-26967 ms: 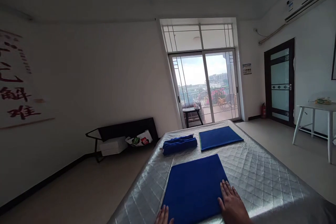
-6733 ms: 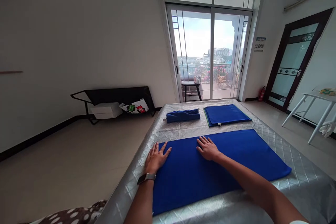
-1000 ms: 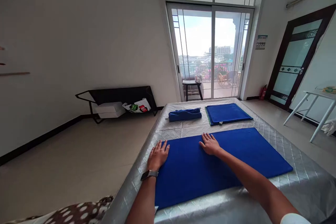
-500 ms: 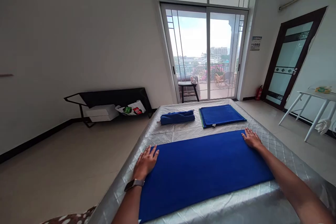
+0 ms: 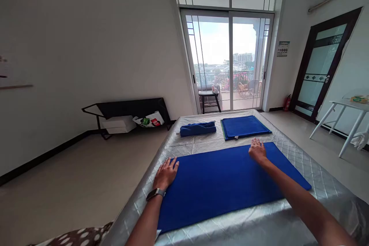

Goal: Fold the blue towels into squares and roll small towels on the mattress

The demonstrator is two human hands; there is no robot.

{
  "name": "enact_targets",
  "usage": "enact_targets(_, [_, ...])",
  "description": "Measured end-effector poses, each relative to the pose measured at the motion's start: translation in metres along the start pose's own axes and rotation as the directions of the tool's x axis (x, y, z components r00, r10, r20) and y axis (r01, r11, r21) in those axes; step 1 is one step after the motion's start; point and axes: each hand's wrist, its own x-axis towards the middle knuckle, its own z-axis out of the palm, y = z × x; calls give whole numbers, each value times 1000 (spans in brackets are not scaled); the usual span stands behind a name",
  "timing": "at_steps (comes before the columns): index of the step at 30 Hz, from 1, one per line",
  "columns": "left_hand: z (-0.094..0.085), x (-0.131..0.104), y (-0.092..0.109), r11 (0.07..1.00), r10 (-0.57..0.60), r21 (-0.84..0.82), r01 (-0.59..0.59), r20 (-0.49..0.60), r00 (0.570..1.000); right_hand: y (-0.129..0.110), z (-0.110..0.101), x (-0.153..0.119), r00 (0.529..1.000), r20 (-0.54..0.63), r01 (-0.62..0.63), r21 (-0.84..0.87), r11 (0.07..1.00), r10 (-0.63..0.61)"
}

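A blue cloth (image 5: 219,184), folded into a long rectangle, lies flat across the quilted silver mattress (image 5: 300,157). My left hand (image 5: 165,173) rests with fingers spread on the cloth's far left corner, a watch on its wrist. Over the far edge, right of the middle, my right hand (image 5: 257,150) lies on the cloth with its fingers stretched out. Neither hand grips anything. Beyond them are a rolled blue cloth (image 5: 197,128) on the left and a flat folded blue cloth (image 5: 245,127) on the right.
A black rack (image 5: 129,108) with a white box (image 5: 118,124) and a printed bag (image 5: 150,120) stands by the left wall. A white table (image 5: 350,103) is at right. Brown spotted fabric (image 5: 83,236) shows at the lower left.
My right hand has moved left along the cloth's far edge, away from its right corner. My left hand stays at the left corner. The view has shifted slightly.
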Motion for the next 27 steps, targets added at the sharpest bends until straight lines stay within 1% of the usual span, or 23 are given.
enact_targets(1, [1,1,-1,1000,0,-7,0,-11,1000,-30,2,-8,993,22,118,58,991,-120])
enact_targets(2, [2,2,-1,1000,1,-13,-1,-18,1000,-62,5,-18,969,35,240,118,963,-246])
enact_targets(3, [3,2,0,1000,1,-17,-2,-21,1000,-92,9,-28,935,27,344,175,923,-354])
enact_targets(5, [2,3,2,1000,-4,-19,3,-21,1000,-143,19,-45,852,-8,506,268,820,-523])
enact_targets(6, [0,4,3,1000,-5,-17,4,-18,1000,-162,24,-52,827,-2,536,302,788,-562])
enact_targets(7, [-1,3,4,1000,-8,-14,7,-13,1000,-175,29,-56,814,14,545,328,772,-581])
enact_targets(8, [-3,3,5,1000,-9,-10,9,-8,1000,-183,33,-58,809,41,539,345,768,-586])
enact_targets(9, [-5,3,6,1000,-8,-7,8,-2,1000,-185,36,-58,812,73,521,354,777,-578])
enact_targets(10, [-6,2,7,1000,-8,-3,8,5,1000,-181,38,-56,820,104,498,355,791,-563])
enact_targets(12, [-9,2,9,1000,-16,1,16,15,1000,-161,40,-47,841,148,451,339,825,-521])
enact_targets(14, [-12,1,11,1000,-16,1,16,13,1000,-125,37,-35,872,178,394,299,869,-456])
enact_targets(16, [-14,0,12,1000,-8,1,8,3,1000,-77,32,-24,915,210,297,228,927,-345])
enact_targets(17, [-16,-1,13,1000,-6,1,6,2,1000,-51,28,-19,944,219,213,174,961,-249])
enact_targets(19, [-18,-2,15,1000,-11,-1,11,11,1000,5,18,-11,970,216,92,117,989,-116])
enact_targets(21, [-19,-3,17,1000,-17,-8,18,18,1000,58,6,-7,979,204,-29,68,997,15])
enact_targets(23, [-20,-4,18,1000,-18,-15,19,18,1000,104,-4,-5,973,189,-142,32,989,133])
enact_targets(25, [-22,-4,17,999,-19,-25,20,31,999,135,-13,-6,960,168,-229,9,973,225])
enact_targets(27, [-25,-1,13,999,13,-49,-10,50,999,149,-19,-9,954,134,-270,-1,963,268])
